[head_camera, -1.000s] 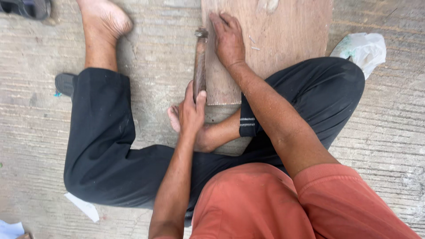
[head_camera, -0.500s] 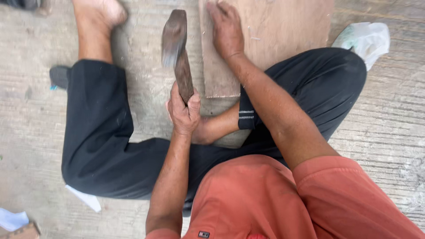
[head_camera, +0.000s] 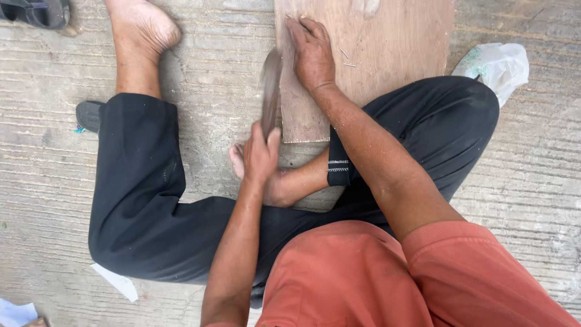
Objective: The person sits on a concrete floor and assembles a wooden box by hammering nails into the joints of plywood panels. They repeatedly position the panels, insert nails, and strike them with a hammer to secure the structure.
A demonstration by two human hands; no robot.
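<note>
Left hand (head_camera: 260,156) is clenched around the handle of a big dark blade (head_camera: 270,88), which looks motion-blurred and stands up along the left edge of the wooden board (head_camera: 387,42). Right hand (head_camera: 313,51) is flat on that board, fingers spread and pressing down, not gripping anything, just right of the blade. A couple of thin slivers (head_camera: 347,59) lie on the wood beside the right hand. Under the left hand is a bare foot (head_camera: 266,181) tucked in, so the legs in black trousers (head_camera: 145,200) crowd the space. Further out: a white plastic bag (head_camera: 497,63) right of the board, can't tell what's in it, and a dark sandal (head_camera: 37,12) far left on the concrete floor (head_camera: 36,121).
</note>
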